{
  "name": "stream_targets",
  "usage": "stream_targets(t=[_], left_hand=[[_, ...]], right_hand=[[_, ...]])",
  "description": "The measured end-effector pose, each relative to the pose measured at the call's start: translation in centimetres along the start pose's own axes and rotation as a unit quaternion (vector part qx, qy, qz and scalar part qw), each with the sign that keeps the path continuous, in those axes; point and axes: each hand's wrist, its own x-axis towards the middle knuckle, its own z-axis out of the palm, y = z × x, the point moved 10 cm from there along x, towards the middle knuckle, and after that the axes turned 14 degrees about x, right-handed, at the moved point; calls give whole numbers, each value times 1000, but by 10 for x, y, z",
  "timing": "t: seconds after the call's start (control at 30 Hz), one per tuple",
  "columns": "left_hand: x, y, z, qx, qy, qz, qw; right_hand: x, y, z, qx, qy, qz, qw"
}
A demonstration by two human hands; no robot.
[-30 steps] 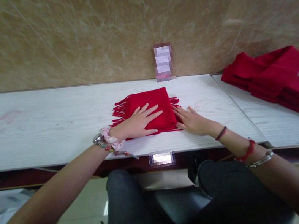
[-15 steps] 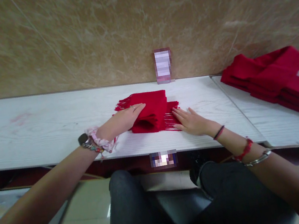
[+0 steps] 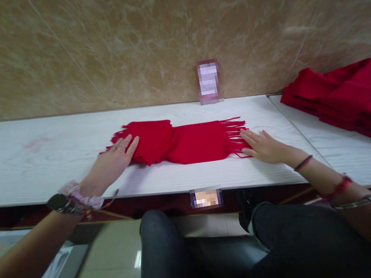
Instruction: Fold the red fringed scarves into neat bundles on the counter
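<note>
A red fringed scarf lies partly unfolded across the white table, with fringe at both ends. My left hand rests flat on its left end, fingers stretched out over a thicker folded part. My right hand lies flat on the table with fingertips on the right fringe. Neither hand grips anything.
A stack of folded red scarves sits at the far right on an adjoining white panel. A small blurred card leans against the marbled wall behind the scarf. My dark-trousered knees are under the table edge.
The folded scarf has been spread out sideways. My left hand slid left with the left end, and my right hand moved right with the fringe.
</note>
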Motion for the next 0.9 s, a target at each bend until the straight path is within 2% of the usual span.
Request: stream_targets(t=[0.2,0.33,0.4,0.43,0.5,0.53,0.57,0.63,0.7,0.8,0.9], left_hand=[[-7,3,33,-55,-44,24,997],[1,2,41,-136,-143,72,978],[14,-1,28,-179,-159,85,967],[26,-2,14,-199,-134,84,967],[52,-3,-17,-226,-43,65,971],[64,-1,-25,-224,-24,40,974],[74,0,-24,-214,-34,-1,976],[88,11,-9,-204,-96,-62,972],[93,28,10,-206,-150,-81,964],[92,40,27,-204,-157,-80,963],[90,39,36,-201,-145,-75,966]], right_hand=[[-26,39,-2,-6,-13,32,999],[-21,45,-16,22,-14,53,998],[-2,36,-30,48,7,70,996],[11,27,-40,56,33,77,995],[42,-2,-48,61,63,60,994],[57,-18,-46,62,67,45,995],[72,-33,-42,64,66,33,995],[95,-52,-26,66,53,32,996],[106,-55,-9,67,36,57,995],[105,-43,5,57,26,86,994],[96,-27,2,34,40,104,993]])
